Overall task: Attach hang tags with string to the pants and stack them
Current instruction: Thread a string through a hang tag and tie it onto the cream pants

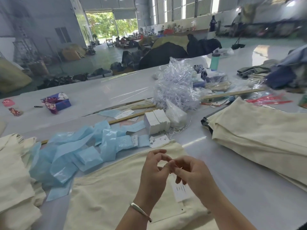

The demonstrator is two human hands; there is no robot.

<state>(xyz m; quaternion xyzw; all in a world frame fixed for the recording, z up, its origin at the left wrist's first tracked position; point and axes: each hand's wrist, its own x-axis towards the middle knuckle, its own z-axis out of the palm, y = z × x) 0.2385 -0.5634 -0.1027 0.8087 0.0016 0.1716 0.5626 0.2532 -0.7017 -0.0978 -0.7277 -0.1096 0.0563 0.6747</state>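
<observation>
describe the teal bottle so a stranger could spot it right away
Look along the far edge of the long white table, past the heap of clear crinkled plastic. Just right of that heap stands the teal bottle, upright with a dark cap, the only tall upright thing there.

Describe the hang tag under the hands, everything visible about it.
The hang tag is a small white rectangular card, paper or thin card by its look, with faint grey print too small to read. It lies tilted on the cream pants, just below the right hand, which hides its upper end. The left hand meets the right above it, fingertips pinched together. Any string is too fine to make out.
</observation>
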